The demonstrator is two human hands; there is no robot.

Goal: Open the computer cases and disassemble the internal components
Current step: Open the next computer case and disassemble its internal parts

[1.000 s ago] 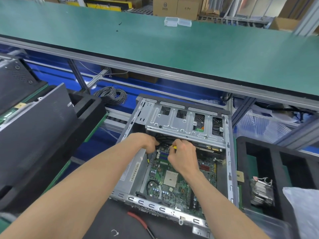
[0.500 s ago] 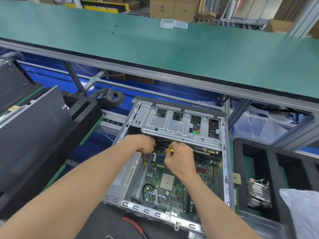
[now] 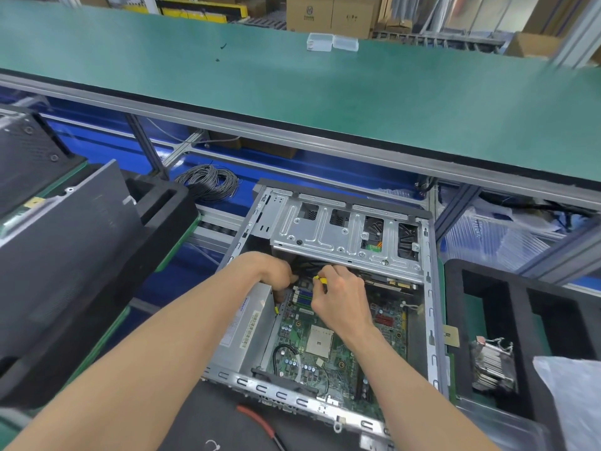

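Note:
An open computer case (image 3: 431, 323) lies flat in front of me, its green motherboard (image 3: 312, 356) exposed with an empty CPU socket (image 3: 320, 341). A silver drive cage (image 3: 328, 236) spans the far end and a grey power supply (image 3: 247, 330) fills the left side. Both hands reach in under the cage's near edge. My right hand (image 3: 341, 301) pinches a small yellow connector (image 3: 320, 280) on black cables. My left hand (image 3: 276, 271) is curled around the black cable bundle beside the power supply; its fingertips are hidden.
A black case panel (image 3: 65, 255) leans on a black foam tray at left. A coil of grey cable (image 3: 208, 183) lies behind. A heatsink (image 3: 494, 366) sits in the black foam tray (image 3: 455, 288) at right. A red-handled tool (image 3: 257, 421) lies near me. A green bench (image 3: 292, 92) stretches above.
The camera has drifted slightly; both hands stay under the drive cage with only small finger movements at the yellow connector.

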